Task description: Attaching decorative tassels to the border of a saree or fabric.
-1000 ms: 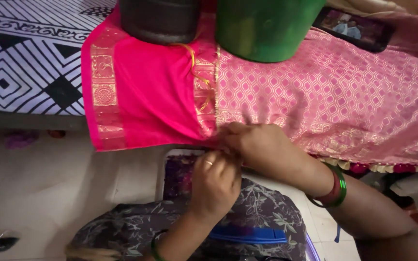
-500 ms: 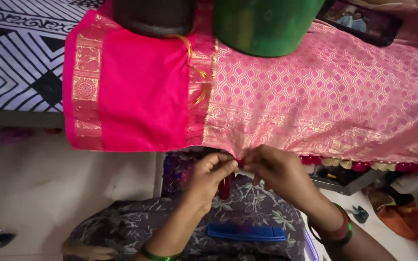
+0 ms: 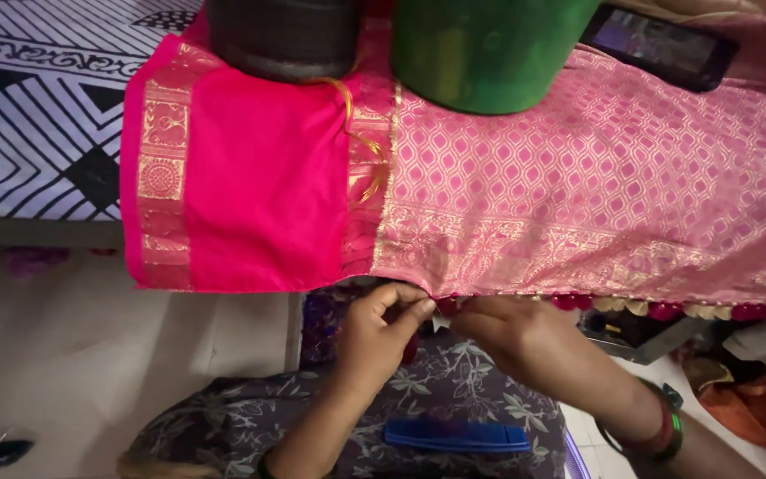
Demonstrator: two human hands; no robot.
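Her left hand point(image 3: 383, 330) pinches the near hem of the pink sari point(image 3: 569, 204); the right hand point(image 3: 511, 333), just beside it, grips the same tasselled edge. The sari lies across the bed point(image 3: 19, 115), with a green pot point(image 3: 489, 49) and a black pot point(image 3: 281, 35) standing on its far side.

Left hand point(image 3: 379, 333) and right hand point(image 3: 511, 333) pinch pink saree point(image 3: 578, 204) hem; blue comb point(image 3: 457, 435) on lap; green bucket point(image 3: 489, 53) on saree
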